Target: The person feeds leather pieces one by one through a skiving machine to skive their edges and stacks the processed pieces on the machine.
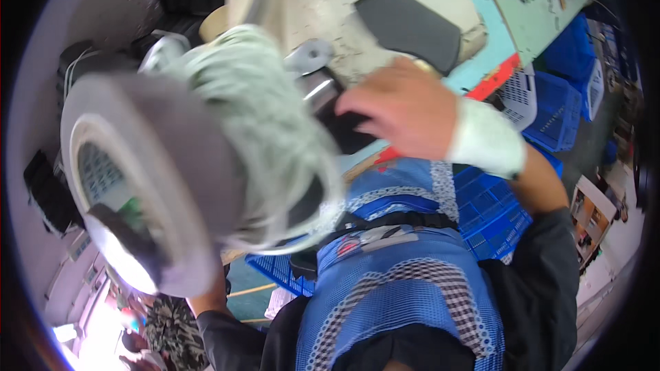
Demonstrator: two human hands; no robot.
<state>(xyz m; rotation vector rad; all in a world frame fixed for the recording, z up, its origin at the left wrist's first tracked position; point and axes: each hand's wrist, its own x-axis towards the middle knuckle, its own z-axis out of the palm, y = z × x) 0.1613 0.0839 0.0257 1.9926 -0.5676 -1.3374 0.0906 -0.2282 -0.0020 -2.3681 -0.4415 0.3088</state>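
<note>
My right hand [405, 106], a white wrap [487, 136] round its wrist, reaches left over the work surface. Its fingers are blurred and lie at a dark piece [352, 132] beside a shiny metal cylinder [318, 89]; I cannot make out whether they grip it. A large grey-white ring-shaped part [141, 185] and a bundle of pale green cord or strips [254, 106] loom close at the left, both smeared. Behind them my left hand is hidden; only the wrist [212, 297] shows below.
A dark grey flat piece [412, 27] lies on the cream work surface [330, 17], whose edge is turquoise and red. Blue crates [553, 113] and a white basket [520, 99] stand at the right. More blue crate [488, 209] shows beside my blue apron [399, 282]. A person in camouflage clothing [175, 333] is at the lower left.
</note>
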